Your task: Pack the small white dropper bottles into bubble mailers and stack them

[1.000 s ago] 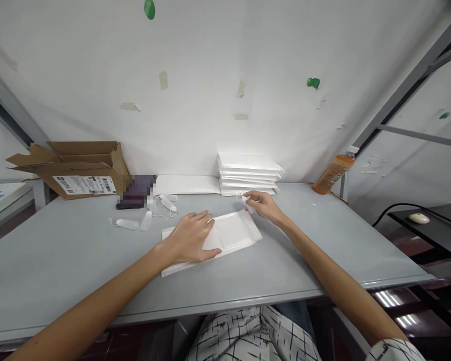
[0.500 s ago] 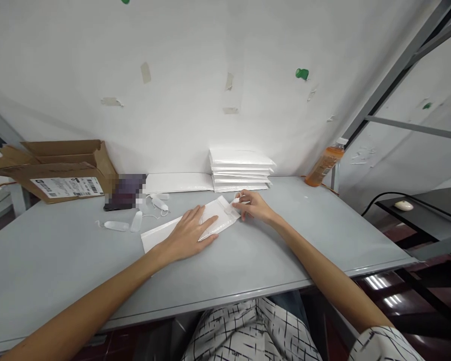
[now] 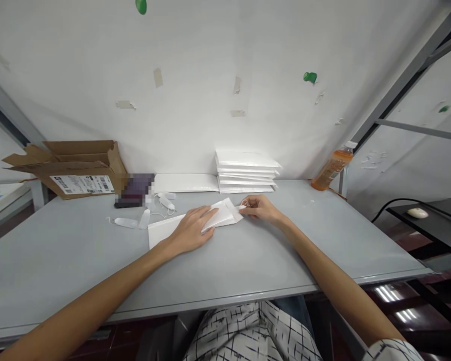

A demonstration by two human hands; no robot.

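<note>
A white padded envelope [image 3: 221, 214] lies slantwise on the table, its right end slightly raised. My left hand [image 3: 191, 228] wraps over its middle, fingers on top and the thumb at the near edge. At the envelope's right end, the fingers of my right hand [image 3: 257, 208] pinch a small white piece with a thin string loop [image 3: 242, 204]; the fingers partly hide it. Similar small whitish pieces with strings lie left of the envelope, among them an oblong one [image 3: 126, 222], an upright-looking one [image 3: 145, 219] and one farther back [image 3: 167, 202].
Against the wall stands a stack of white padded envelopes [image 3: 246, 173], with a flat white one [image 3: 186, 182] beside it. An open cardboard box [image 3: 82, 173] and a blurred-out dark object [image 3: 135, 190] are at the left. An orange drink bottle [image 3: 332, 168] stands at the right.
My right hand has drawn slightly away from the envelope's end with the small white piece. My left fingers have closed more around the envelope. The view has shifted slightly left.
</note>
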